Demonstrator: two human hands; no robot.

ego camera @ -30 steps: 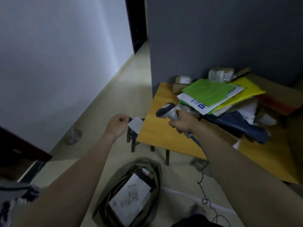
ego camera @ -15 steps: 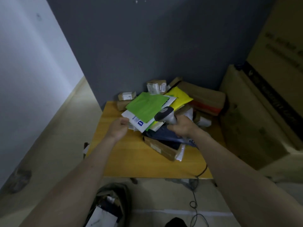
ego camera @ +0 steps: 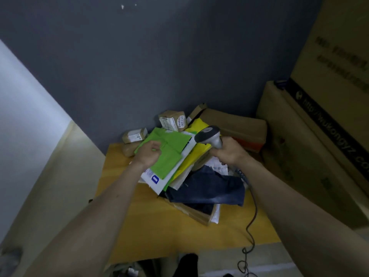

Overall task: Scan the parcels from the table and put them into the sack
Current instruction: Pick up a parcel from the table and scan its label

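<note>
My left hand [ego camera: 148, 153] has come up from beside the sack onto the green mailer [ego camera: 169, 150] topping the pile — fingers curled on it, so the next scan is starting. My right hand [ego camera: 229, 150] stays clenched round the corded scanner [ego camera: 209, 134]. On the worktop [ego camera: 159, 226]: 1 green, 1 white, 1 yellow and 1 dark-blue mailer, 3 small brown parcels behind. The sack is barely visible at the bottom edge.

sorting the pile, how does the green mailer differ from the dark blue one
The green mailer lies on top of the pile under the left hand; the dark blue mailer sits lower, nearer the table's front, untouched. Green looks flat, blue wrinkled. Both are soft bags.
</note>
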